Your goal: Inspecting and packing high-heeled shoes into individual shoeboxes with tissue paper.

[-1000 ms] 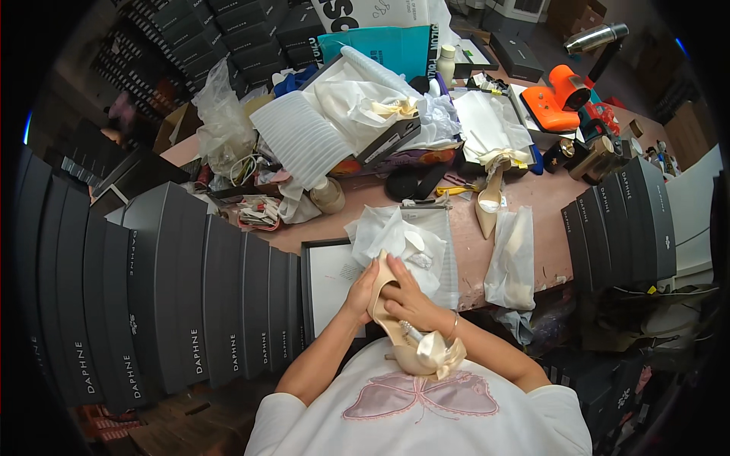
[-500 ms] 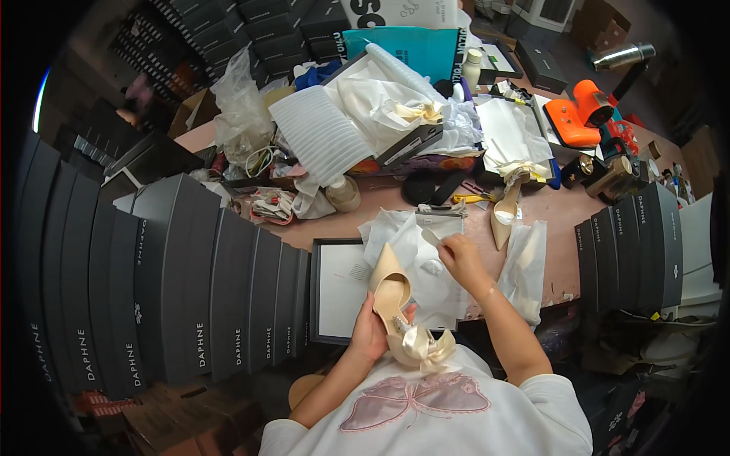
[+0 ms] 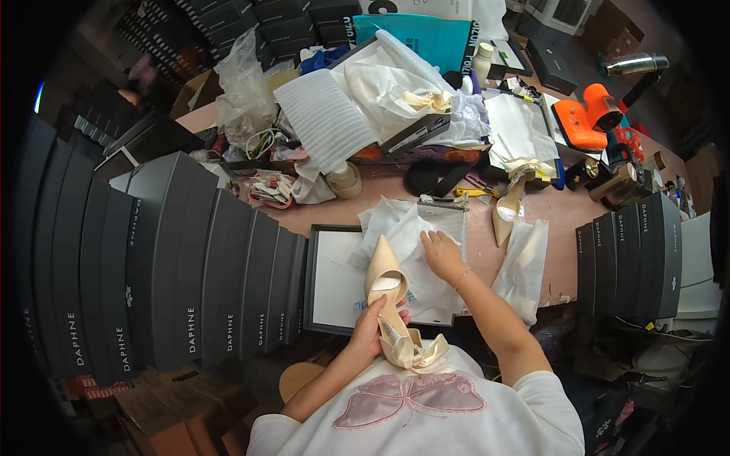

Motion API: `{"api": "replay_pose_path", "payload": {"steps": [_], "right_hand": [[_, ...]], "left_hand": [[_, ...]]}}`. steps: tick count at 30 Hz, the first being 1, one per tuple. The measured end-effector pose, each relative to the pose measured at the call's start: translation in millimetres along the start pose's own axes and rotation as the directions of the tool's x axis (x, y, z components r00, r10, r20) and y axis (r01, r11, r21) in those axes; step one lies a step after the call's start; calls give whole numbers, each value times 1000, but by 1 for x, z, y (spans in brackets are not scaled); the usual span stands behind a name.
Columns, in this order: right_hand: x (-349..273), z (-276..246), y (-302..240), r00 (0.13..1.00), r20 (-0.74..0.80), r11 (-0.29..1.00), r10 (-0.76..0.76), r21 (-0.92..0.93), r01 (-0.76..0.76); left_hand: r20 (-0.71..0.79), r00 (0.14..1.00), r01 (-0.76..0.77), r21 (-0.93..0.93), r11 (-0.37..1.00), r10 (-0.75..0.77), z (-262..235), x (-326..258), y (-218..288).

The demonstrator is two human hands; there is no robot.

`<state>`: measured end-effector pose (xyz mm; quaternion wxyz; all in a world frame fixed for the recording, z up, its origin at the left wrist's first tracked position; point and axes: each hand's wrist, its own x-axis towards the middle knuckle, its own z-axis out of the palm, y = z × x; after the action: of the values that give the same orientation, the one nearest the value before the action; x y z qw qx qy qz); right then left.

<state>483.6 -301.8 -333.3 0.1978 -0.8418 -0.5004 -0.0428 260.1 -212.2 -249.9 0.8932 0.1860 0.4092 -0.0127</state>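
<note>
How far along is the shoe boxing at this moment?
Done: the open box sits lined with tissue paper. In hand: left hand holds a cream shoe over it; right hand presses the tissue. Left: the second shoe lies on the table.

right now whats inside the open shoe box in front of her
White tissue paper fills the right part of the open shoe box, with the right hand pressing on it. The left part shows a bare white bottom. Whatever lies beneath the paper is covered.
</note>
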Motion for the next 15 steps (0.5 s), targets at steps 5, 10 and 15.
{"api": "replay_pose_path", "payload": {"steps": [5,10,15], "right_hand": [[3,-31,-3,992,84,988,90,119,-100],[-23,-96,-83,993,110,837,-36,546,-30],[3,-42,-95,999,-44,992,25,128,-19]], "left_hand": [[-26,997,68,-94,993,-70,0,-3,5],[57,998,-21,-68,997,25,8,4,-4],[81,988,-132,39,990,129,24,-5,-27]]}}
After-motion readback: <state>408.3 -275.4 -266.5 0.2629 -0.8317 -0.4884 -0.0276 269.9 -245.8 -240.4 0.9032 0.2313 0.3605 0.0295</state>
